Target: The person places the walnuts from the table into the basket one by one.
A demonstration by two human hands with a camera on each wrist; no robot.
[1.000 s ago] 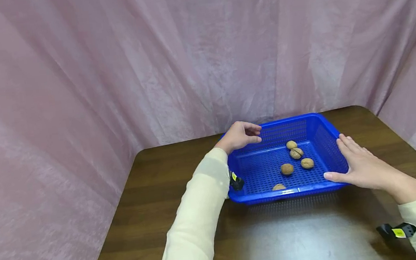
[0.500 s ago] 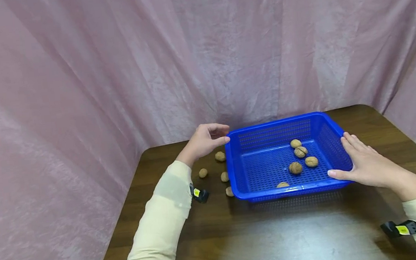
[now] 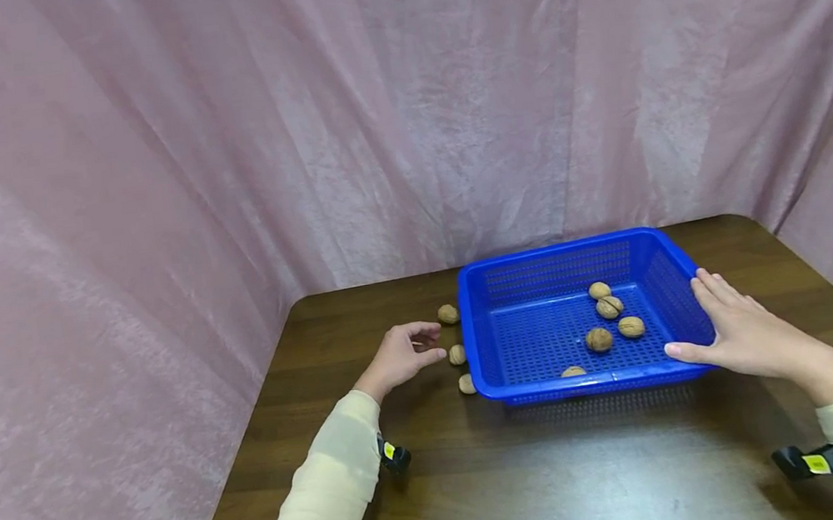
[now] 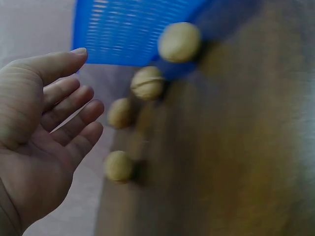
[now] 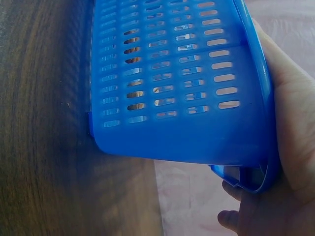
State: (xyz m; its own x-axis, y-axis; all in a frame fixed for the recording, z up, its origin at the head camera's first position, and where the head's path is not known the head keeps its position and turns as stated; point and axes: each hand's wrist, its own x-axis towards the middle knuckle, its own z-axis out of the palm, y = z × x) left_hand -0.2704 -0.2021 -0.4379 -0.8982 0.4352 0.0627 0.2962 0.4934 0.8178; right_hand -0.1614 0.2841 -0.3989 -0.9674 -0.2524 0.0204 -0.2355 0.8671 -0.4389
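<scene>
1. The blue, rectangular, slotted plastic basket (image 3: 536,328) sits on the brown wooden desk (image 3: 527,467), nearer the far edge and right of the middle.
2. My left hand (image 3: 402,357) has just moved from over the basket to the desk left of it; its thumb and fingers are apart, holding nothing.
3. Three round, tan walnuts (image 3: 448,315) show beside the basket's left wall; the left wrist view shows a fourth.
4. My right hand (image 3: 743,336) stays spread, thumb and fingers apart, resting on the basket's near right corner.
5. Five walnuts lie inside, as before; I judge my move left only brings my hand near the loose ones.
</scene>
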